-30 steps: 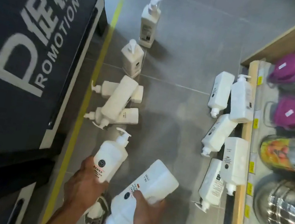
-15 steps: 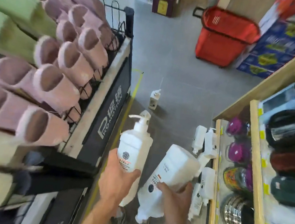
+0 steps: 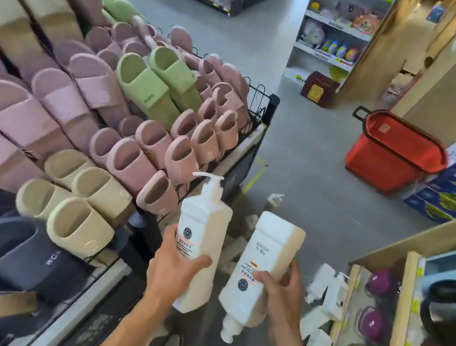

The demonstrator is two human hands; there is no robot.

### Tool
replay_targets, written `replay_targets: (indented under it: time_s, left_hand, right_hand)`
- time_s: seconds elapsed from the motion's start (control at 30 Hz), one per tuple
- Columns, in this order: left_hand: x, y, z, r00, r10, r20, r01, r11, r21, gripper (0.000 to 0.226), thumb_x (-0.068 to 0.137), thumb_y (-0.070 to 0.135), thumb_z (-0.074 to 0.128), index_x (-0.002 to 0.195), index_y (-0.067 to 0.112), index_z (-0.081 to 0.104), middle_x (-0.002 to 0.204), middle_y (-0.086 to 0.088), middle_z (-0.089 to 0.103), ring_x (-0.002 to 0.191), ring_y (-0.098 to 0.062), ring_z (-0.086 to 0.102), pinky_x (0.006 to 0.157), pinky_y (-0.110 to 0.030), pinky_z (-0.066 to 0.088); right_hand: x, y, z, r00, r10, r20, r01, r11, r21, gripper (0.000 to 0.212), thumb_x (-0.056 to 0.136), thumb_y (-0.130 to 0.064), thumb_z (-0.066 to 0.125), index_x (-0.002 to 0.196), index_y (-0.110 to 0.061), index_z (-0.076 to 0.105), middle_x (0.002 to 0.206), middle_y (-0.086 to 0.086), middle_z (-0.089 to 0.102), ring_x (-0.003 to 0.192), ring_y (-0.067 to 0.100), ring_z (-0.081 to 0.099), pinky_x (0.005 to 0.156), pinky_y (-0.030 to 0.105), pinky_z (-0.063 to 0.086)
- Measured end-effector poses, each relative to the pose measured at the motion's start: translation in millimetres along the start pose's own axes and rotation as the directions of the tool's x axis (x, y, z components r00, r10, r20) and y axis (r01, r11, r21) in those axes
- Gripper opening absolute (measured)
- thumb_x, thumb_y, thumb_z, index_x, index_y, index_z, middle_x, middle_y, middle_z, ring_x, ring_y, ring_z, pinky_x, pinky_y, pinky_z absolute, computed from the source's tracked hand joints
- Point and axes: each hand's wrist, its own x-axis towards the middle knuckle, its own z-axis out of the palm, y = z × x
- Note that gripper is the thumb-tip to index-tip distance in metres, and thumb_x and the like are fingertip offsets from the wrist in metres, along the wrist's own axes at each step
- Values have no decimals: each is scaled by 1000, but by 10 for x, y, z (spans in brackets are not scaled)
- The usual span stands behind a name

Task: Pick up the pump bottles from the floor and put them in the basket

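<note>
A: What is seen at the left?

B: A slipper rack point(image 3: 85, 118) is seen there. Just right of it, an upright pump bottle point(image 3: 201, 238) is gripped by the left hand point(image 3: 174, 272), with the fingers point(image 3: 200, 260) wrapped round its lower body.

A: And beside it?

B: A second pump bottle point(image 3: 260, 269), turned pump-down, is clasped by the right hand point(image 3: 281, 296), its fingers closed on the label side. Both bottles are held in the air, well apart from the red basket point(image 3: 392, 158), which stands on the floor point(image 3: 305, 170) ahead and to the right.

A: How far is the task judged to be?

B: Two bottles have been lifted; none is seen inside the basket, though its interior is only partly shown. More bottles on the floor point(image 3: 325, 288) are left by the shelf point(image 3: 401, 322) at the right, and at least one further ahead. Most of the work is judged to remain.

A: What is changed from half a second ago?

B: The view has been raised, so more of the shop is shown. The same two bottles are still held, a little lower in the frame.
</note>
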Motion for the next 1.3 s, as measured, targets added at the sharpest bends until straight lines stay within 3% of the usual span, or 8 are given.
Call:
replay_targets:
  time_s: [0.23,0.43,0.53,0.7,0.8,0.93,1.13,1.3]
  left_hand:
    - [-322,28,-247,966,-96,-239,52,982,-183,78,58,46,81,122,44,37,110,20,61,100,-13,61,89,-51,53]
    - [-877,-233,-376,861,-266,-434,110,929,-353,79,53,42,81,122,42,42,111,19,63,98,-11,62,89,-50,53]
    - [-1222,-464,-520,784,-340,-519,132,909,-396,80,51,44,82,120,45,44,109,20,65,98,-13,64,89,-50,53]
    - [-1887,-873,-921,598,-452,-662,137,872,-471,82,47,46,80,121,43,45,106,23,65,96,-12,64,89,-48,52]
    - [-2364,-1171,-1185,469,-519,-715,124,840,-528,81,46,49,79,120,41,46,108,17,66,96,-15,64,89,-48,52]
    - [-3045,-1592,-1494,294,-588,-753,90,802,-591,79,45,48,81,115,42,45,104,20,64,95,-16,64,90,-49,52]
    - [-4013,-2101,-1739,42,-648,-760,91,760,-643,80,56,36,87,124,36,45,104,11,63,96,-25,61,87,-43,49]
    - [-4669,-2370,-1781,-115,-672,-732,-16,738,-675,82,54,28,90,124,30,48,99,17,62,88,-11,61,69,-25,44]
  right_hand:
    - [180,-329,188,941,-78,330,75,997,24,78,63,-18,72,137,-36,55,112,-3,77,96,24,76,84,47,60]
    - [81,-219,576,825,23,565,-23,1000,-7,59,79,-8,82,131,-16,55,108,9,77,85,28,76,67,42,61]
    - [-156,-145,796,731,-25,682,175,973,-152,76,68,-10,91,131,-26,52,105,-3,76,94,24,75,74,45,61]
    - [-741,-51,1202,512,-87,854,632,712,-306,90,57,-36,93,133,-38,45,118,-14,65,108,18,64,93,47,53]
    - [-1175,52,1431,381,-70,922,763,586,-271,87,63,-38,91,135,-41,42,119,-16,60,109,20,60,95,45,50]
    - [-1805,258,1661,247,-33,968,818,543,-190,83,61,-42,90,132,-41,46,119,-20,64,109,17,62,93,42,49]
    - [-2723,714,1751,52,51,997,806,587,-72,80,66,-25,93,124,-49,44,111,-34,59,105,6,61,87,37,47]
    - [-3459,1089,1835,-114,149,982,826,563,11,72,68,-24,90,118,-50,46,108,-34,58,102,-1,58,88,40,49]
